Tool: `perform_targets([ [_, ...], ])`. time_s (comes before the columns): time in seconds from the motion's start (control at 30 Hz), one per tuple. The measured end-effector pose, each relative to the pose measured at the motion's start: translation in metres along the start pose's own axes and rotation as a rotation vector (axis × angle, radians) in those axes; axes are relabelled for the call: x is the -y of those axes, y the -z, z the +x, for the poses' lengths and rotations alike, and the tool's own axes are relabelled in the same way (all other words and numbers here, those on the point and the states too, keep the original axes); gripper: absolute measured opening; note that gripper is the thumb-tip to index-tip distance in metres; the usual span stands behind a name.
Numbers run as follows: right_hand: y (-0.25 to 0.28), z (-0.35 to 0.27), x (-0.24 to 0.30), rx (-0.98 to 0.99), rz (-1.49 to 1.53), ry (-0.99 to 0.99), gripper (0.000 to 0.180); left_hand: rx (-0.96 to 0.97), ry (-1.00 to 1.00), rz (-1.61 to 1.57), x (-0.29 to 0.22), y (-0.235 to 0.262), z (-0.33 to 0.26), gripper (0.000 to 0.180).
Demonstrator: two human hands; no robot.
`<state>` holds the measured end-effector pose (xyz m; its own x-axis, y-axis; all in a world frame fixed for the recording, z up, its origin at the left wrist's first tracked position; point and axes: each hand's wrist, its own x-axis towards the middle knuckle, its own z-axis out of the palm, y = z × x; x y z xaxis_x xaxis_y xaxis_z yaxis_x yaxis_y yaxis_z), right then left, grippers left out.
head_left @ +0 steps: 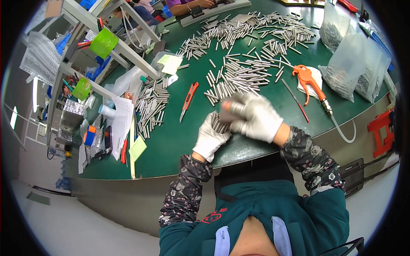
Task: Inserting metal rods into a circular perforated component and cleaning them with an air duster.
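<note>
My left hand [210, 138], in a white glove, is closed around a bundle of short metal pins [218, 124] near the table's front edge. Over that bundle is my right hand [258, 117], also gloved and smeared by motion. Its fingers are on a grey-brown flat piece [229, 114], which lies against the pins; the blur hides what the piece is. Just beyond both hands spreads a large loose pile of metal pins [239, 74]. A second pile of pins [149, 102] lies to the left.
An orange-red utility knife [189, 101] lies left of the hands. To the right are a thin red-handled tool [295, 101] and an orange air gun [308, 81] on a white cloth. Plastic bags of parts [348, 64] stand far right. Across the table, another person's arm [183, 7] shows.
</note>
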<state>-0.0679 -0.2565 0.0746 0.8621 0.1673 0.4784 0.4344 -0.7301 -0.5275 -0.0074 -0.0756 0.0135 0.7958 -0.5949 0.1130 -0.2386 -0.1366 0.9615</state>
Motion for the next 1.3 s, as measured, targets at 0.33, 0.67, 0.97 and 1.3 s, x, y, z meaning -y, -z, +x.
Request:
perform_targets([
  [0.33,0.005,0.004,-0.012,-0.115,-0.324,-0.151,0.042,-0.014,0.099,-0.148,-0.001,-0.004,0.001,0.058],
  [0.67,-0.003,0.003,0.007,-0.069,-0.136,0.124,0.047,0.007,0.068,0.039,-0.001,0.0,0.003,0.058],
  [0.97,-0.007,0.011,0.01,0.072,-0.022,0.253,0.048,-0.031,-0.067,-0.16,0.002,0.0,-0.005,0.053],
  [1.3,0.004,0.009,-0.01,0.077,-0.294,-0.219,0.054,0.017,-0.021,0.034,0.0,0.0,-0.001,0.061],
])
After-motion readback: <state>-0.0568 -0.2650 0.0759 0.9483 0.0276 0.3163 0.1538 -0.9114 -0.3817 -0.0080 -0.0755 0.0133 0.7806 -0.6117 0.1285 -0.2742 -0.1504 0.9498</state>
